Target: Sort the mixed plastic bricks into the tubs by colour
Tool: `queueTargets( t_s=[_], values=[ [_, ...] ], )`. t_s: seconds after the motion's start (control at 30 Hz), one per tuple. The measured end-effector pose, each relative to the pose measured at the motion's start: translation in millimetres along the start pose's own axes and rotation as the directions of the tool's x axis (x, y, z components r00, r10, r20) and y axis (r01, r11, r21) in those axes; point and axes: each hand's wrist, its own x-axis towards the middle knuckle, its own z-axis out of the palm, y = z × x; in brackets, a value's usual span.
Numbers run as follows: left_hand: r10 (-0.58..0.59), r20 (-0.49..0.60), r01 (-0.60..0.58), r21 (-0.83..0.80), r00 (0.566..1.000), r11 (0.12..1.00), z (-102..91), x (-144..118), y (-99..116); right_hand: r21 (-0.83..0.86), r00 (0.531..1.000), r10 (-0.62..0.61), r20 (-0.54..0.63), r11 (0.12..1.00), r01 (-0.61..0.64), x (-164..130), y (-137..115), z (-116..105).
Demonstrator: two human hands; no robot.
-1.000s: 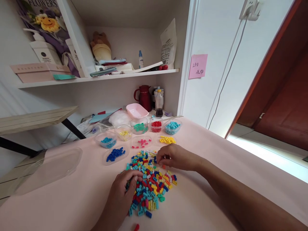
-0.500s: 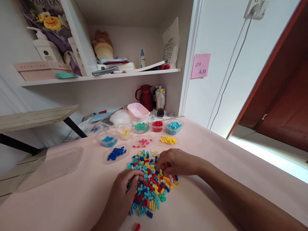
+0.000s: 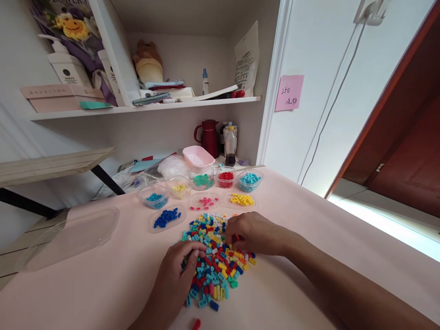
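Note:
A heap of small mixed-colour bricks lies on the pink table in front of me. My left hand rests on the heap's left edge, fingers curled onto the bricks. My right hand hovers over the heap's upper right, fingertips pinched down among the bricks; whether it holds one is hidden. Behind the heap stand clear tubs of sorted bricks: dark blue, pink, yellow, light blue, green, red and turquoise.
A clear plastic lid lies at the left. One red brick sits alone near the table's front edge. A pink dish, red jug and bottle stand at the back under a cluttered shelf.
My right hand has slid down and a little right, from the heap's top edge onto its upper right part. My left hand has barely moved.

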Motion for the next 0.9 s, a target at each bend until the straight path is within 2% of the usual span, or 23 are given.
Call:
queueTargets(
  t_s=[0.17,0.3,0.37,0.4,0.5,0.57,0.63,0.77,0.9],
  values=[
    [-0.005,0.012,0.005,-0.010,1.000,1.000,-0.5,-1,1,0.233,0.998,0.069,-0.010,0.970,-0.064,2,6,-4],
    [-0.006,-0.003,0.006,-0.001,1.000,1.000,1.2,0,-4,0.504,0.962,0.252,-0.108,0.847,-0.166,2,23,-9],
    [0.004,-0.016,-0.004,0.017,1.000,1.000,2.4,1,-7,0.610,0.903,0.379,-0.204,0.770,-0.185,2,37,-12],
    [0.016,-0.027,-0.015,0.020,1.000,1.000,2.8,1,-9,0.645,0.854,0.449,-0.263,0.740,-0.191,1,45,-14],
    [0.038,-0.053,-0.036,0.023,0.998,0.999,2.9,2,-11,0.714,0.665,0.633,-0.395,0.667,-0.211,-3,68,-18],
    [0.043,-0.051,-0.042,0.024,0.998,0.999,1.9,3,-11,0.731,0.585,0.686,-0.432,0.647,-0.219,-5,79,-18],
    [0.055,-0.039,-0.055,0.020,0.998,0.998,0.7,3,-11,0.728,0.557,0.702,-0.444,0.644,-0.233,-6,86,-16],
    [0.078,-0.033,-0.077,0.007,0.996,0.997,0.1,3,-10,0.706,0.541,0.712,-0.448,0.653,-0.274,-3,90,-8],
    [0.064,-0.084,-0.066,-0.012,0.994,0.998,2.0,4,-11,0.668,0.509,0.717,-0.476,0.671,-0.322,1,93,-4]
  ],
)
